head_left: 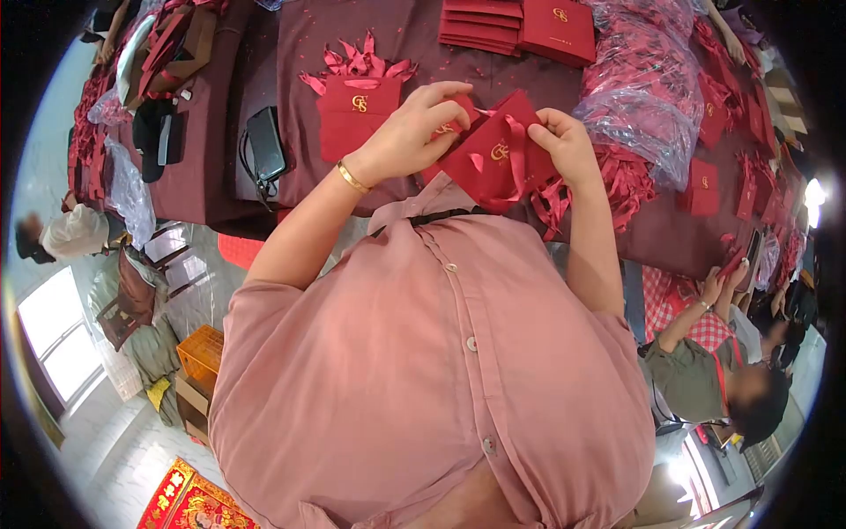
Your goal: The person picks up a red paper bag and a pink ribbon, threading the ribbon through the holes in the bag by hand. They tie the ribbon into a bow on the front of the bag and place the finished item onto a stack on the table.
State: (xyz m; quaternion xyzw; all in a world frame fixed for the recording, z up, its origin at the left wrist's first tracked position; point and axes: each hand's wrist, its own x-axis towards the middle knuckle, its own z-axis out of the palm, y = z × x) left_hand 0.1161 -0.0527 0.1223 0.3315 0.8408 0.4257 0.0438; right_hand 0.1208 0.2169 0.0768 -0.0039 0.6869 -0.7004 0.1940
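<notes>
Between my hands is a small red bag with a gold logo and a red ribbon, tilted above the near table edge. My right hand pinches its right upper side between thumb and fingers. My left hand is at the bag's upper left, its fingers curled; what they pinch is partly hidden. Just left of that hand, a red bag with a gold logo lies on the dark red tablecloth, ribbons spread above it. Loose red ribbons hang below my right hand.
Flat red bags are stacked at the back. Clear plastic wraps many ribboned items on the right. A black phone or wallet lies left. Another person works at the right; an orange crate stands lower left.
</notes>
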